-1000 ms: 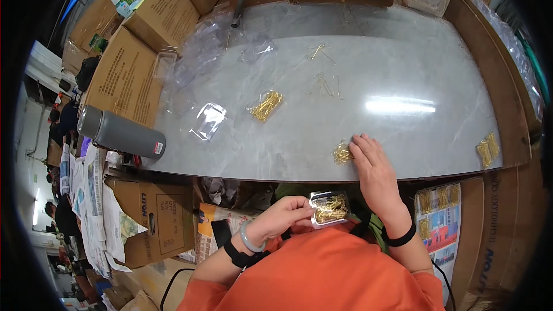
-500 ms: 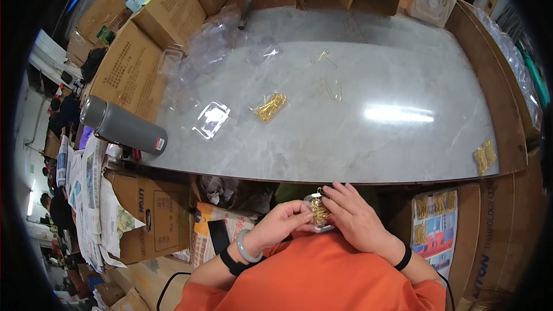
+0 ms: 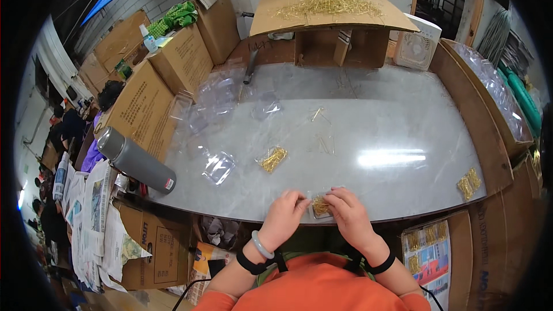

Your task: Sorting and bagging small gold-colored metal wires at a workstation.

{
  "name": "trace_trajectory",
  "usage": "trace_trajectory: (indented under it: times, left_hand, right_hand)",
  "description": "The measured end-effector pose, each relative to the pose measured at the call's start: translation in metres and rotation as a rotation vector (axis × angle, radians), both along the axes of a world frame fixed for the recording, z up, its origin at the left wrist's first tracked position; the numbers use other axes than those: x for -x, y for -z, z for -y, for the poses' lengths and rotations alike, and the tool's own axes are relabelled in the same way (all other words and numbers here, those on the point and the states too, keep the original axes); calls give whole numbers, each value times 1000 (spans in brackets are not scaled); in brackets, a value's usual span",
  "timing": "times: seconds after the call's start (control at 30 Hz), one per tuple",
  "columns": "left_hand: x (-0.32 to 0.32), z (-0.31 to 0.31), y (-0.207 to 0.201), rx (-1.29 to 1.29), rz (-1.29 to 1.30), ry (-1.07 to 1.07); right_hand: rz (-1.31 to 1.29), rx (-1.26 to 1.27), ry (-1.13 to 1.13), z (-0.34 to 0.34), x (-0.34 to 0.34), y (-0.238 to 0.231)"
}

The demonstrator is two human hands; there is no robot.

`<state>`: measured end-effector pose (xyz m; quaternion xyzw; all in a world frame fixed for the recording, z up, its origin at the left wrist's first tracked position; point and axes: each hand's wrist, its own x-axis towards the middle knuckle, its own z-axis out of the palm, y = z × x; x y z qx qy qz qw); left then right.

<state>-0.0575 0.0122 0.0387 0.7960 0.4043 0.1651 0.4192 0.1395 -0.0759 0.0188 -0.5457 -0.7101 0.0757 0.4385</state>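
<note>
1. Left hand point(image 3: 282, 216): at the worktop's point(image 3: 368, 132) near edge; fingers bent, tips rightward.
2. Right hand point(image 3: 349, 214): same edge; fingers bent, tips leftward, apart from the left.
3. Forearms point(image 3: 397, 276): angled inward; wrists point(image 3: 373, 247) short of the edge.

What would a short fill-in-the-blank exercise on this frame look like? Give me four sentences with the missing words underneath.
1. Between the left hand and the right hand is a clear tray holding small pieces whose colour is ____.
2. The arm that wears the pale bracelet is the ____ one.
3. The colour of the bottle is ____.
4. The white fan stands toward the back ____ corner of the table.

Missing words: gold; left; grey; right.
</note>
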Motion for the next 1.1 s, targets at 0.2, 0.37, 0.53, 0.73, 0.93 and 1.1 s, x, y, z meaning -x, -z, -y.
trace_trajectory:
  times: [0.2, 0.37, 0.53, 0.73, 0.93, 1.1]
  left_hand:
    - [-10, 13, 21, -660, -119, 138]
    - [-12, 14, 20, -611, -47, 156]
    - [-13, 19, 27, -576, 108, 109]
    - [-26, 30, 32, -572, 120, 89]
    - [-25, 28, 29, -585, 120, 99]
    - [-28, 27, 29, -595, 96, 97]
  right_hand:
    - [-99, 105, -126, -4, -6, -11]
    - [-218, 188, -210, -5, -21, -12]
    - [-144, 144, 143, 10, -22, -7]
    - [-25, 158, 134, 35, 0, -2]
    - [25, 120, 231, 34, -4, -2]
    - [-150, 83, 453, 27, 1, -2]
